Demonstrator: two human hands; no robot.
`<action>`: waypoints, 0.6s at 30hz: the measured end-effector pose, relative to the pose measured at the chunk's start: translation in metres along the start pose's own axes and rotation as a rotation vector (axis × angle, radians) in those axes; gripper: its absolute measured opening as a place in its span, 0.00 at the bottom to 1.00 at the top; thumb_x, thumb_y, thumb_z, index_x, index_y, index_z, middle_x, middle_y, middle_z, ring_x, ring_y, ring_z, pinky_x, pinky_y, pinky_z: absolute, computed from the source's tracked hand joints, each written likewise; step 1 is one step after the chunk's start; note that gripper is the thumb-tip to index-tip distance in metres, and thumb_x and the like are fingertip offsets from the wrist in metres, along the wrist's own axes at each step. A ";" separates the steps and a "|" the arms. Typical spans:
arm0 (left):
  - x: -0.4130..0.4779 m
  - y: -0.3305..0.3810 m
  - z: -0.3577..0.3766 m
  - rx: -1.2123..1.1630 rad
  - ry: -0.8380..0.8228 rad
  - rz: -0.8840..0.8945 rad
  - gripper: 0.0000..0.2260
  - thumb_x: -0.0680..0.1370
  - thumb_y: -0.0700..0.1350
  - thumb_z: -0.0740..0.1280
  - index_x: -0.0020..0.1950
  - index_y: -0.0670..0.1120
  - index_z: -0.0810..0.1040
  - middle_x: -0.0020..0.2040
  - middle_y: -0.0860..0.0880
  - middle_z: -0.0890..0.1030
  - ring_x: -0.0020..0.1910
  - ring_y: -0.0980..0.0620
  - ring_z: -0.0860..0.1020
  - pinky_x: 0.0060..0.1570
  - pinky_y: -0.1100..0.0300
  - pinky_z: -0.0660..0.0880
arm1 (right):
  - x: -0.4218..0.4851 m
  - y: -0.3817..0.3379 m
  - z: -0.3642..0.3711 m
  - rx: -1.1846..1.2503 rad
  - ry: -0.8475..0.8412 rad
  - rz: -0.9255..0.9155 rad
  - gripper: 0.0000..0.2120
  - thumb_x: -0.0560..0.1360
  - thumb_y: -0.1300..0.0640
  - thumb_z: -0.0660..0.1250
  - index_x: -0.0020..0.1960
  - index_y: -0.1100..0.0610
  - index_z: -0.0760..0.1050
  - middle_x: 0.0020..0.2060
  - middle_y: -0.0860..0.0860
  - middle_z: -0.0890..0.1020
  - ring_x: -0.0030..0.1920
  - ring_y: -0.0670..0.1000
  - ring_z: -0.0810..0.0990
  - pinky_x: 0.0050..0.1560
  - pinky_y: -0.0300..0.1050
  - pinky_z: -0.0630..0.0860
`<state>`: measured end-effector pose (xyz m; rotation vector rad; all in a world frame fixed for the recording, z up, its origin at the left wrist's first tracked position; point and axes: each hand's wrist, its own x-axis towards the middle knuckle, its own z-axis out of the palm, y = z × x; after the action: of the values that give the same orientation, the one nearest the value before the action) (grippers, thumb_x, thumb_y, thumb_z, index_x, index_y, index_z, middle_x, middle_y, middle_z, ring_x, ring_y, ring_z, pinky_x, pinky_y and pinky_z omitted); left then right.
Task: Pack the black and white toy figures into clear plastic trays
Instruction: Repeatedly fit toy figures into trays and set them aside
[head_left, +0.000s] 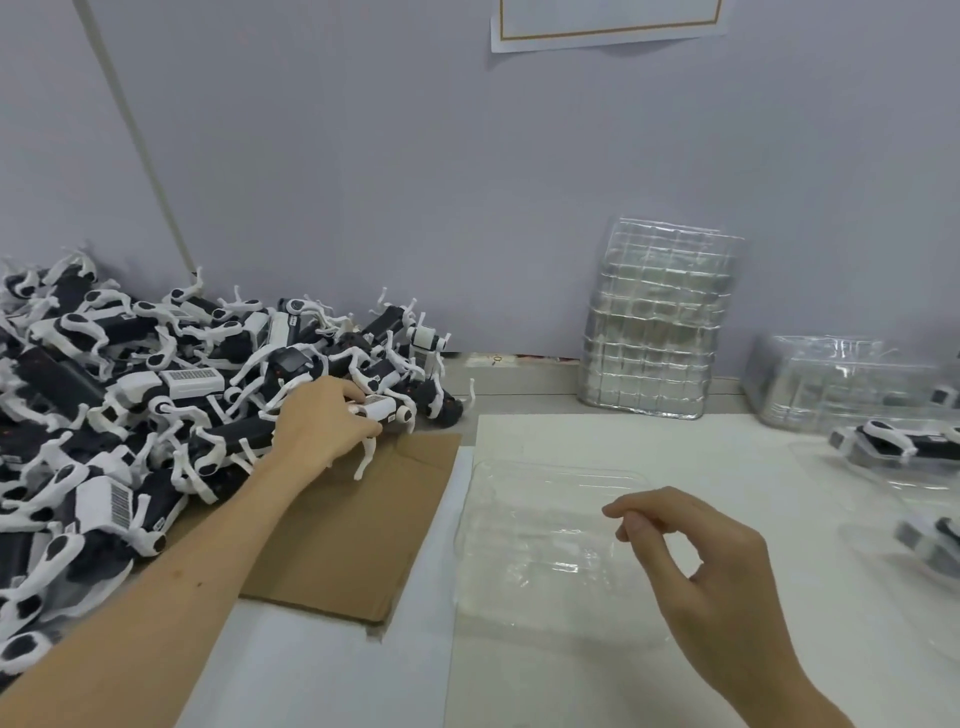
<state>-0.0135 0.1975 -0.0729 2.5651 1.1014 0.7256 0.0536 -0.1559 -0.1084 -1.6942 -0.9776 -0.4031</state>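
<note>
A big heap of black and white toy figures covers the left side of the table. My left hand reaches into the heap's right edge and grips one toy figure with white legs hanging down. An empty clear plastic tray lies flat on the white sheet in the middle. Above the tray's right side hovers my right hand, fingers loosely curled with thumb and forefinger near each other, nothing seen between them.
A brown cardboard sheet lies between the heap and the tray. A stack of clear trays leans on the wall at the back. Another tray stack and trays holding packed figures sit at the right.
</note>
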 end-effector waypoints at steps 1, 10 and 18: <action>-0.002 0.000 0.004 -0.045 0.040 0.000 0.16 0.67 0.49 0.77 0.54 0.50 0.85 0.39 0.51 0.82 0.35 0.52 0.76 0.34 0.60 0.68 | 0.000 0.000 0.000 0.002 0.003 0.011 0.08 0.74 0.58 0.66 0.44 0.47 0.81 0.37 0.41 0.82 0.40 0.45 0.81 0.47 0.41 0.72; -0.023 0.021 0.016 -0.723 0.265 -0.090 0.15 0.71 0.47 0.78 0.56 0.49 0.83 0.46 0.55 0.82 0.42 0.64 0.81 0.40 0.68 0.78 | -0.002 0.000 -0.001 0.008 0.006 0.033 0.10 0.73 0.59 0.65 0.43 0.46 0.81 0.33 0.41 0.81 0.37 0.46 0.80 0.37 0.42 0.75; -0.046 0.072 -0.021 -1.270 -0.071 -0.068 0.12 0.77 0.55 0.68 0.36 0.55 0.84 0.37 0.52 0.80 0.32 0.56 0.78 0.34 0.63 0.77 | 0.005 0.000 -0.013 0.020 0.132 0.042 0.08 0.77 0.59 0.68 0.53 0.48 0.80 0.46 0.42 0.82 0.45 0.47 0.81 0.45 0.40 0.75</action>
<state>-0.0085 0.1153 -0.0414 1.4317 0.4099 0.8911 0.0598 -0.1660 -0.1000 -1.6453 -0.8458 -0.4698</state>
